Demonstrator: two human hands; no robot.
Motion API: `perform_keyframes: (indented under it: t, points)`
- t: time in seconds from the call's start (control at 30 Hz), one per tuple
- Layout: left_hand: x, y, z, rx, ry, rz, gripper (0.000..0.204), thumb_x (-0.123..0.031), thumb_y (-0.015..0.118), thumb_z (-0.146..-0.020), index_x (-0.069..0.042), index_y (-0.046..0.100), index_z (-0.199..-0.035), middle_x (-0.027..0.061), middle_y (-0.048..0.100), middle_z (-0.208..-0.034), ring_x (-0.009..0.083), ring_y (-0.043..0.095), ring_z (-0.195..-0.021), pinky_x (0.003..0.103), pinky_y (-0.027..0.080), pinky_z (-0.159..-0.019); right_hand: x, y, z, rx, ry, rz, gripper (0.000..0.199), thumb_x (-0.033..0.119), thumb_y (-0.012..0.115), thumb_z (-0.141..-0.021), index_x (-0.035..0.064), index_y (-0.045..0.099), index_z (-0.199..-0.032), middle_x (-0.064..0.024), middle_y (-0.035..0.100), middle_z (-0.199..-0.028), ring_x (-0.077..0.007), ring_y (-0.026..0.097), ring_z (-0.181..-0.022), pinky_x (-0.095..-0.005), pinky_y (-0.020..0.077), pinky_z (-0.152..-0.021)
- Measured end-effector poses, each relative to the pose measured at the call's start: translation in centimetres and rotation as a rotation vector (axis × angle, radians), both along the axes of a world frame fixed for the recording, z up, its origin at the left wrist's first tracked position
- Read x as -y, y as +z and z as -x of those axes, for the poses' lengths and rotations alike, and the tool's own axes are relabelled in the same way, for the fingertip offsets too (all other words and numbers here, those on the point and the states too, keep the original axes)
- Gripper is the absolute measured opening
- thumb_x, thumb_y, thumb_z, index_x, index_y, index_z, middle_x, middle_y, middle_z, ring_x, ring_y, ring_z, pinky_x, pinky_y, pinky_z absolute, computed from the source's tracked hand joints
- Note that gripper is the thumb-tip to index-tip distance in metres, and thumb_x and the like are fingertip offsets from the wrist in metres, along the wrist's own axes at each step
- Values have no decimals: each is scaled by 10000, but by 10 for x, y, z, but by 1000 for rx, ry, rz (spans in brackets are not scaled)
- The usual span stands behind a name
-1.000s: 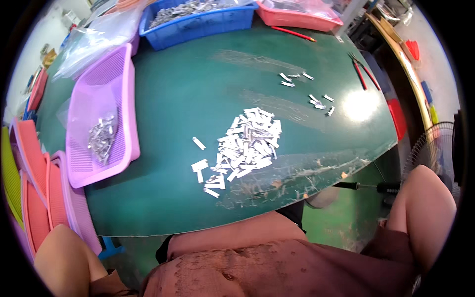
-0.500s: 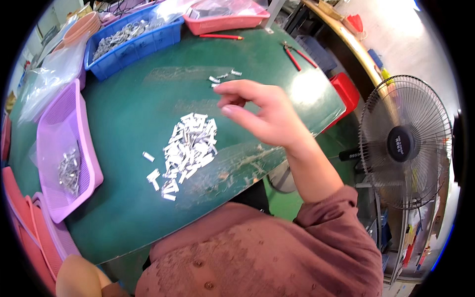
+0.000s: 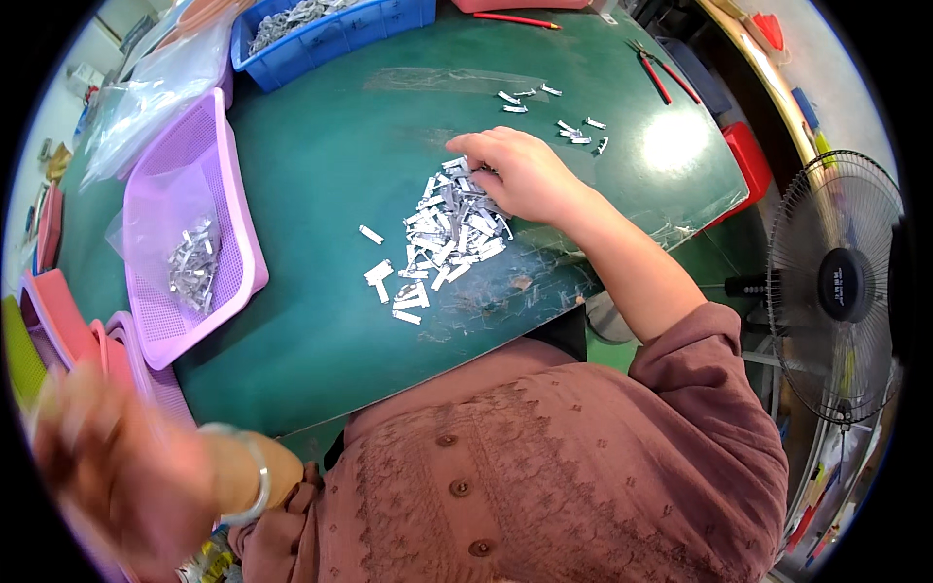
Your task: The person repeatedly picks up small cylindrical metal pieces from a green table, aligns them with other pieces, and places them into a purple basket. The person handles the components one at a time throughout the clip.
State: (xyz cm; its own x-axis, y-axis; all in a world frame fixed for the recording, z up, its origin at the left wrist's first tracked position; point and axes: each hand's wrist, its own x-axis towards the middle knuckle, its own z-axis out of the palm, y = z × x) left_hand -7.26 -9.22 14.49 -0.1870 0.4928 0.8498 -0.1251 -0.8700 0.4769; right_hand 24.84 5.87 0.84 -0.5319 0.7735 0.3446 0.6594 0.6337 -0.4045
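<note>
My right hand point(image 3: 525, 175) hovers over or touches the far right edge of a heap of small silvery metal pieces point(image 3: 452, 238). Its index finger stretches left and the thumb sits apart below it, so it looks open; the other fingertips are hidden. At the lower left my left hand point(image 3: 117, 466), a pale bangle point(image 3: 260, 476) on its wrist, is smeared by motion, and its fingers cannot be read. Beyond the right hand lie two small groups of similar pieces point(image 3: 525, 95), point(image 3: 580, 134). A few strays point(image 3: 370, 234) lie left of the heap.
On the green table point(image 3: 321, 194), a purple basket point(image 3: 248, 223) holds a clear bag of metal pieces point(image 3: 194, 267). A blue crate point(image 3: 335, 44) of grey parts stands at the back. Red-handled pliers point(image 3: 663, 76) and a red pen point(image 3: 515, 19) lie far off. A fan point(image 3: 836, 287) stands right.
The right hand has come down from near the small groups to the heap, uncovering the right-hand group. The left hand has swung into view, blurred. The whole view has shifted.
</note>
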Motion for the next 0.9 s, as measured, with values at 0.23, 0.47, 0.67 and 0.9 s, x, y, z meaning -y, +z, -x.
perform_keyframes:
  t: [0.23, 0.47, 0.67, 0.9]
  points:
    - [-78, -93, -75, -407, -139, 854, 161, 1, 524, -848, 11, 615, -980, 43, 580, -886, 82, 540, -732, 200, 438, -660, -4, -1, -8, -32, 24, 52, 388, 6, 581, -725, 68, 554, -1107, -49, 568, -734, -246, 550, -735, -350, 459, -676]
    - [-97, -125, -87, -525, -210, 960, 165, -47, 559, -833, 15, 617, -975, 12, 568, -808, 42, 497, -675, 186, 424, -621, -6, 7, -7, -35, 40, 180, 438, -11, 586, -725, 58, 527, -1154, -40, 562, -764, -190, 552, -719, -298, 457, -679]
    - [-105, -133, -90, -382, -340, 1020, 281, -39, 534, -848, 5, 540, -1125, 33, 575, -908, 64, 518, -750, 199, 435, -665, -12, 21, 7, -603, 128, 871, 408, -25, 584, -782, -38, 473, -1175, -20, 571, -768, -90, 553, -688, -210, 449, -623]
    - [-102, -128, -84, -196, -389, 934, 216, -18, 552, -850, -1, 585, -1062, 18, 579, -869, 64, 517, -719, 193, 438, -646, -14, 32, 48, -853, 267, 1360, 350, -12, 581, -788, -36, 496, -1126, -50, 588, -755, -114, 574, -644, -218, 449, -568]
